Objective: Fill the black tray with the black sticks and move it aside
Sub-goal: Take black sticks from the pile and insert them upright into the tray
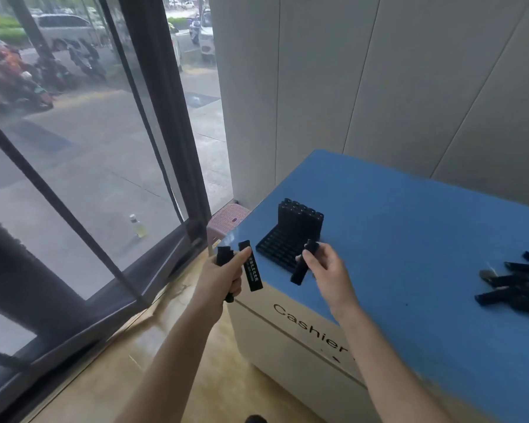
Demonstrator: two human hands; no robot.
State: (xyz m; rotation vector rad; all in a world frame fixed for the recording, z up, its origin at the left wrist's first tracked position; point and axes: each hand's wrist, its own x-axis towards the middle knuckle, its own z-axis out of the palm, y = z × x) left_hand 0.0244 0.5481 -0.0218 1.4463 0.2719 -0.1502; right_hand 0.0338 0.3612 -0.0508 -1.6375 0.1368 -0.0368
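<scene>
Black tray (pixel 277 250) sits on the blue desk (pixel 409 239), far rows filled. Just before it, my right hand (pixel 324 271) pinches one black stick (pixel 301 270). Left of it, my left hand (pixel 223 276) has its fingers (pixel 242 259) wrapped round several spare sticks (pixel 251 270). I should seat the stick upright in an empty slot.

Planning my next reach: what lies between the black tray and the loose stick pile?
Beyond the right hand at the tray, only bare blue tabletop, in the head view.

Soft grey daylight comes in through the big window (pixel 74 132) on the left, leaving the scene evenly bright with only faint shadows. The wide lens bends the window frame and wall panels (pixel 379 87) near the edges. The street outside looks hazy and blurred.
</scene>
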